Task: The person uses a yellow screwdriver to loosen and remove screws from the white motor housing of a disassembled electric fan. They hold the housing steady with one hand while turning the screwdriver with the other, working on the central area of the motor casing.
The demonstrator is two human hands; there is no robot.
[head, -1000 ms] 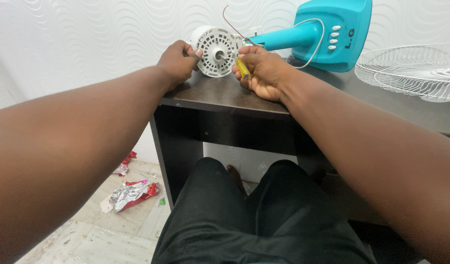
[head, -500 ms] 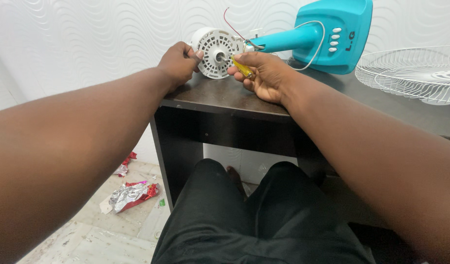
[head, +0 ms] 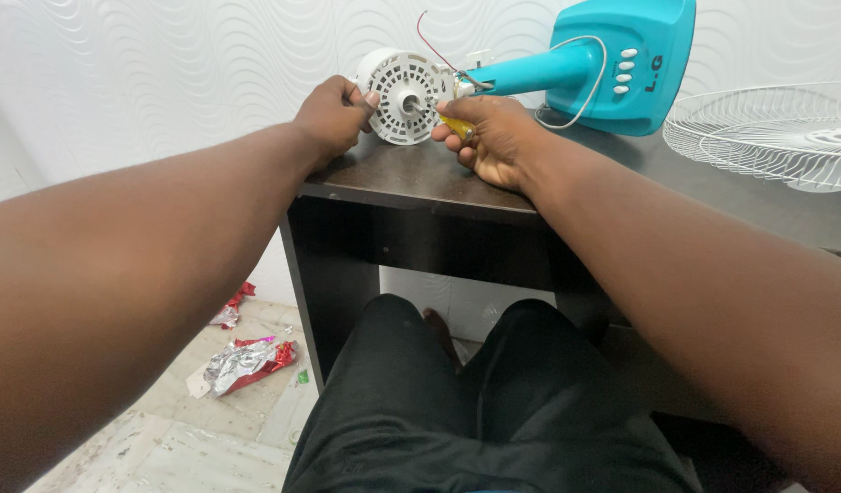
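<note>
Two hands work on a white fan motor (head: 404, 96): left hand (head: 334, 114) grips its rigid rim, right hand (head: 492, 137) pinches a yellow-handled screwdriver (head: 456, 125). Motor looks heavy and hard.

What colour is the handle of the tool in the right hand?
Yellow, as far as the screwdriver handle shows past the right hand; head view.

Your single head camera looks down and forward along both forearms, close over your lap, facing the dark table (head: 420, 178) and wall just past your fingertips.
</note>
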